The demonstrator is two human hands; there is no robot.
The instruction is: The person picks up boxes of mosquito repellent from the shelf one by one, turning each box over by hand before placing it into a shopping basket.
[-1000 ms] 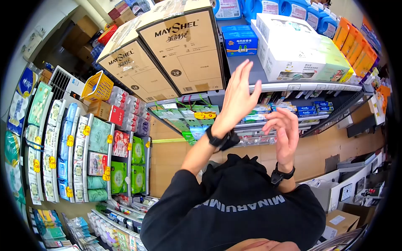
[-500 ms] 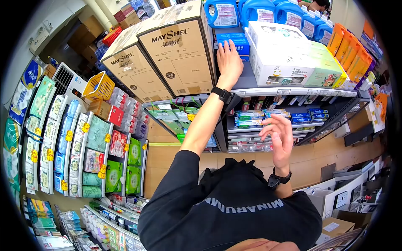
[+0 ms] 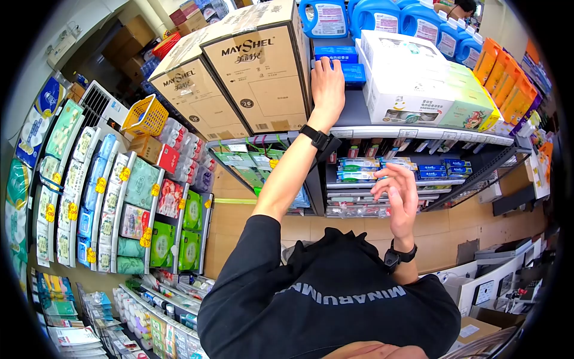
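My left hand (image 3: 327, 87) reaches over the top shelf, its fingers curled over the front one of two small blue boxes (image 3: 354, 75). The other blue box (image 3: 337, 54) lies just behind it, with a narrow gap between them. My palm hides part of the front box. To the left of that hand stands a tall MAYSHEL carton (image 3: 263, 84); white boxes (image 3: 406, 84) are on its right. My right hand (image 3: 397, 194) is raised in front of the lower shelves, fingers loosely bent and apart, holding nothing.
Blue detergent jugs (image 3: 375, 17) line the back of the shelf, with orange packs (image 3: 502, 81) at right. Toothpaste boxes (image 3: 359, 169) sit below the shelf edge (image 3: 418, 133). Tissue packs (image 3: 140, 182) and a yellow basket (image 3: 145, 115) are at left. Part of another person (image 3: 463, 8) shows behind.
My left hand has moved forward onto the blue boxes, and its fingers have curled over the front one. That box now shows apart from the one behind. My right hand has barely moved.
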